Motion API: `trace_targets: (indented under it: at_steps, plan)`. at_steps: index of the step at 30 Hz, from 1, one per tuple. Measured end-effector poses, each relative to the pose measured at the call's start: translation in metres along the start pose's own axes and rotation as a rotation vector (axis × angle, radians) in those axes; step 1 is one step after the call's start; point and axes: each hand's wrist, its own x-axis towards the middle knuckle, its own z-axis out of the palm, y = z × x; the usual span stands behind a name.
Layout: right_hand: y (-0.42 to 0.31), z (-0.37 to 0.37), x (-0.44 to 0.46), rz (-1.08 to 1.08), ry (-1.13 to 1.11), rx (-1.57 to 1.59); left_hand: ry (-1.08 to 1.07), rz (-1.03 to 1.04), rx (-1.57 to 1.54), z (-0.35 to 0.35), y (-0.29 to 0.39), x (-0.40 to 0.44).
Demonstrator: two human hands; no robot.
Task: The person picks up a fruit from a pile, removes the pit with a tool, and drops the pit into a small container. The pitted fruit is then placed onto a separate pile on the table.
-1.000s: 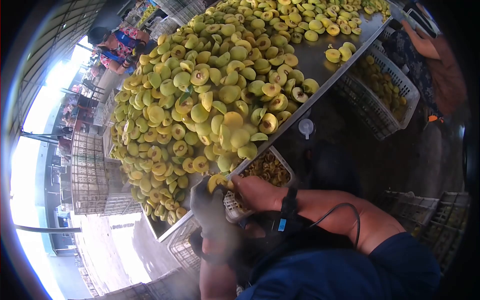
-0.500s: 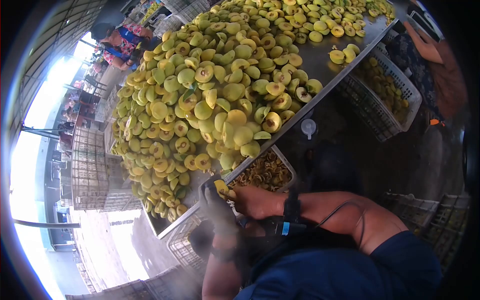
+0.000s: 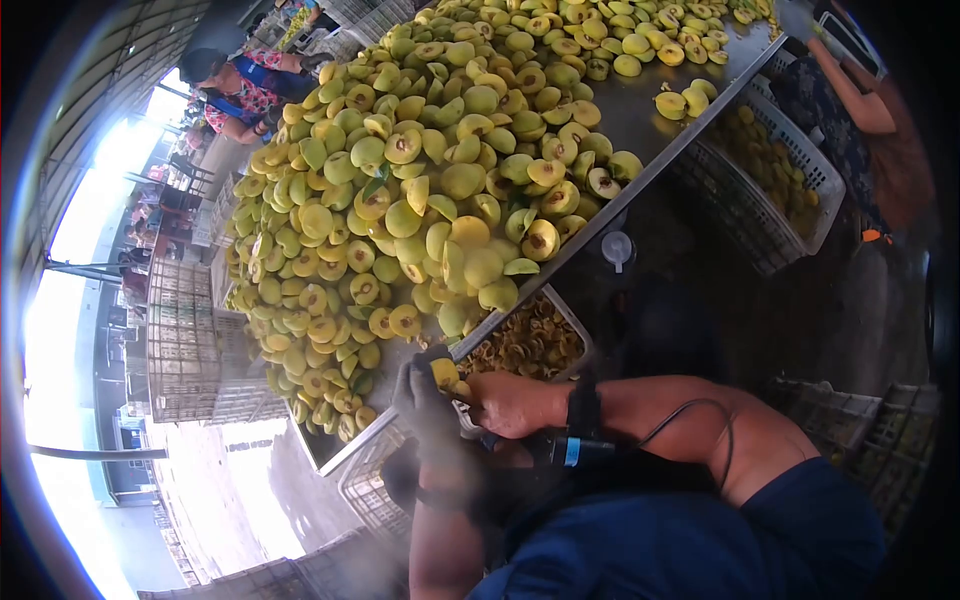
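In the head view, my gloved left hand (image 3: 425, 400) is closed around a yellow-green fruit half (image 3: 446, 375) at the metal table's near edge. My bare right hand (image 3: 515, 403) is pressed up close to the same fruit. Its fingers are curled, and a small pale part shows beneath them, but I cannot make out what they grip. Beyond both hands lies a big heap of halved fruit (image 3: 430, 190), many with brown hollows. Below the edge, a basket (image 3: 587, 345) holds brown fruit scraps (image 3: 525, 345).
The metal table's rim (image 3: 660, 160) runs diagonally past my hands. A crate of fruit (image 3: 825, 200) stands under its right side, near a seated person (image 3: 860, 110). A person in a floral top (image 3: 240, 100) works across the heap. Stacked crates (image 3: 180, 340) stand left.
Both hands stay together on the fruit half, with a slight shift of grip. The person across the heap has stretched an arm toward the fruit. The view has shifted slightly.
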Motion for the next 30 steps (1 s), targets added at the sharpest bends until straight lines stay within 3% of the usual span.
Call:
trace_targets:
  at_steps: [3, 5, 9, 10, 12, 14, 18, 21, 23, 26, 28, 30]
  plan:
    - [-0.019, 0.001, -0.012, 0.122, 0.039, -0.066, 0.108, 0.108, 0.065, 0.008, -0.012, -0.006]
    - [-0.038, -0.009, -0.016, 0.092, -0.004, -0.169, 0.173, -0.008, 0.024, 0.016, 0.007, -0.011]
    - [0.006, -0.013, -0.009, -0.076, -0.266, 0.049, 0.207, -0.153, -0.247, 0.014, 0.005, -0.009]
    - [0.003, -0.014, -0.011, -0.113, -0.279, 0.060, 0.170, 0.033, -0.042, 0.011, 0.002, -0.008]
    - [-0.006, -0.013, -0.015, 0.030, -0.338, 0.299, 0.096, 0.405, 0.369, 0.006, 0.003, -0.005]
    - [-0.018, -0.011, -0.017, 0.400, -0.409, 0.755, 0.040, 0.145, 0.102, 0.005, 0.014, -0.010]
    - [-0.028, -0.013, -0.023, 0.339, -0.492, 0.627, -0.199, -0.170, -0.298, -0.007, 0.010, -0.007]
    - [-0.022, -0.010, -0.020, 0.322, -0.470, 0.553, -0.086, 0.550, 0.318, -0.012, -0.002, 0.002]
    - [-0.024, -0.008, -0.024, 0.337, -0.437, 0.505, 0.170, 0.403, 0.292, -0.026, -0.012, 0.002]
    - [-0.017, -0.001, -0.034, 0.400, -0.411, 0.692, 0.401, -0.036, -0.047, -0.097, -0.029, 0.004]
    - [-0.003, 0.000, -0.036, 0.462, -0.310, 0.554, 0.549, -0.149, -0.012, -0.144, -0.015, -0.009]
    - [0.004, 0.000, -0.035, 0.523, -0.192, 0.425, 0.494, -0.292, 0.361, -0.206, -0.018, -0.021]
